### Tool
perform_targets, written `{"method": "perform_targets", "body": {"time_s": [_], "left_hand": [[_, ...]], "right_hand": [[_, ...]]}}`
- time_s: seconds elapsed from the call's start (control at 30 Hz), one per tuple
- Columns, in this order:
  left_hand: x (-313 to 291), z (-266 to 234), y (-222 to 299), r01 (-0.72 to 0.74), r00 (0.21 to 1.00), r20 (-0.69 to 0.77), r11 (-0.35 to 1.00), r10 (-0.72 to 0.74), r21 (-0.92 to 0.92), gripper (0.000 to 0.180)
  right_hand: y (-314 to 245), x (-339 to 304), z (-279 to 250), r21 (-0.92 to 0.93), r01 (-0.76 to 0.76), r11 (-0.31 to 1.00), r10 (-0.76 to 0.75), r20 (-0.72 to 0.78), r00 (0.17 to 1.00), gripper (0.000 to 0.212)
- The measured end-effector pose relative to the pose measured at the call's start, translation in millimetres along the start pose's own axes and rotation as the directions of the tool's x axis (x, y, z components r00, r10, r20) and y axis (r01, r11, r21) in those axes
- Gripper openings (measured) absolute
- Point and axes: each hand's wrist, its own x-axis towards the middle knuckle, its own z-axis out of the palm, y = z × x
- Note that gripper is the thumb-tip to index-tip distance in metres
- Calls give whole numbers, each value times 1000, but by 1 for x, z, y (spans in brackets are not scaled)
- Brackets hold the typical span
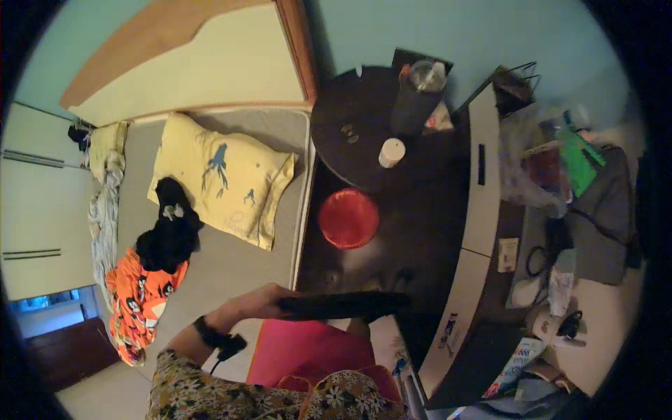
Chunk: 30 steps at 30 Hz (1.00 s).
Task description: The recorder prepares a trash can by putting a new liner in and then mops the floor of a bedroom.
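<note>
My left hand [260, 302] is closed on the left end of a long flat black thing [343, 306], held level in front of my body and seen nearly edge-on. Its kind does not show. Under its right half a small shadowed shape [358, 327] may be part of my right hand, but the fingers are hidden. A dark band with a hanging piece circles my left wrist. Beyond the black thing is a round red object [348, 218], apart from my hands, against a dark surface.
Left is a bed with a yellow pillow [224, 178], black cloth [168, 231] and orange cloth [143, 294]. Ahead, a dark round top [353, 105] bears a white bottle [392, 152] and a tall dark container [414, 105]. A cluttered drawer unit [483, 147] runs along the right.
</note>
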Motion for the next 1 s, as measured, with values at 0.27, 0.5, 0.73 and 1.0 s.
{"method": "perform_targets", "body": {"time_s": [0.27, 0.5, 0.73, 1.0], "left_hand": [[-186, -88, 104, 138, 894, -432, 990, -122, 6, 41], [-178, -131, 171, 10, 578, -814, 997, 57, 77, 26], [-47, -152, 127, -463, 286, -945, 886, 156, 6, 28], [189, -128, -19, -565, 393, -907, 739, -149, -366, 49]], "right_hand": [[-29, -17, -17, 133, 55, 990, -43, -91, 995, 36], [5, -45, -42, 213, 17, 977, 34, -232, 972, 37], [70, -89, -65, 288, 14, 957, 95, -360, 928, 38], [112, -153, -89, 362, 210, 908, -5, -493, 870, 41]]}}
